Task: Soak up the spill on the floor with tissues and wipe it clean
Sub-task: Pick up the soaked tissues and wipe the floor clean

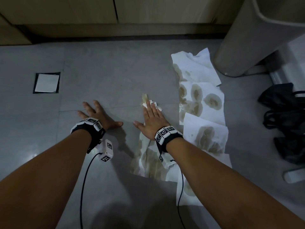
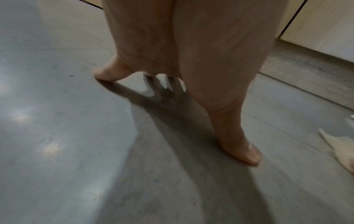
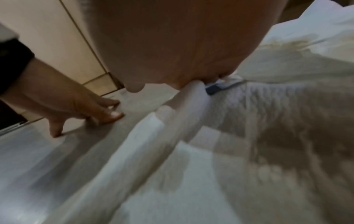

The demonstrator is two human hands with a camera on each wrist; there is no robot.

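Observation:
My right hand (image 1: 151, 118) lies flat, fingers straight, pressing a stained white tissue (image 1: 148, 159) onto the grey floor (image 1: 107, 71); its crumpled end (image 1: 155, 104) sticks out past my fingertips beside a yellowish wet smear (image 1: 145, 97). In the right wrist view the same tissue (image 3: 210, 151) runs under my palm (image 3: 172, 45), blurred. My left hand (image 1: 97, 113) rests spread on bare floor, holding nothing; the left wrist view shows its fingertips (image 2: 247, 157) propped on the tiles. Several more tissues (image 1: 203, 100), blotched with yellow-brown wet patches, lie in a strip to the right.
A grey bin (image 1: 257, 37) stands at the far right, with black bags (image 1: 287, 119) on the floor below it. Wooden cabinet fronts (image 1: 82, 12) run along the far edge. A square floor drain cover (image 1: 47, 82) sits at the left.

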